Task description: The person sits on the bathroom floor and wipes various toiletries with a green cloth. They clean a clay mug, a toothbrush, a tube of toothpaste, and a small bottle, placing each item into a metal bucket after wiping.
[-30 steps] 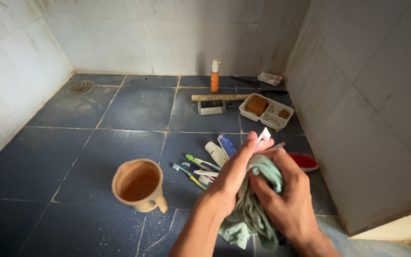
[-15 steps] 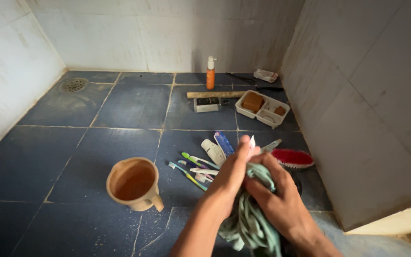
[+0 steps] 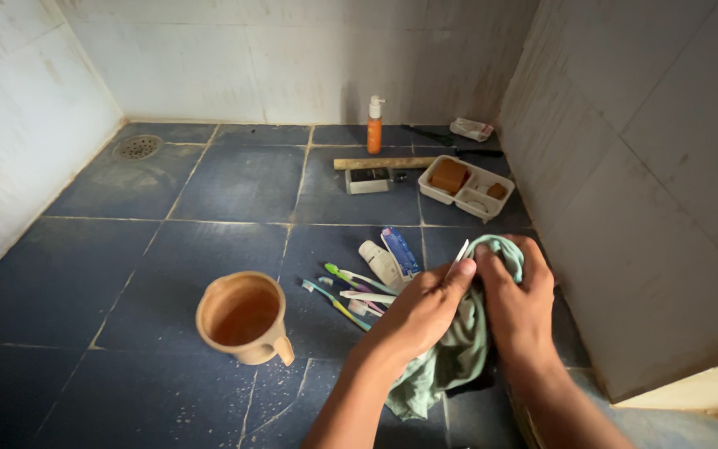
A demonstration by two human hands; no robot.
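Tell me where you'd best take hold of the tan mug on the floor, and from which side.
Probably by the handle of the tan mug: it juts out at the lower right, toward the person, so a hand coming from the near right meets it first. The mug stands upright with its mouth open, and the left hand is nearer.

Soft matt green cloth (image 3: 467,333); glossy plastic mug (image 3: 244,318); rough matt blue floor tiles (image 3: 126,274).

Two hands (image 3: 467,303) hold one green cloth (image 3: 459,349); just left of the fingers (image 3: 459,274) lie three toothbrushes (image 3: 351,287), two tubes (image 3: 388,258), and one mug (image 3: 244,318).
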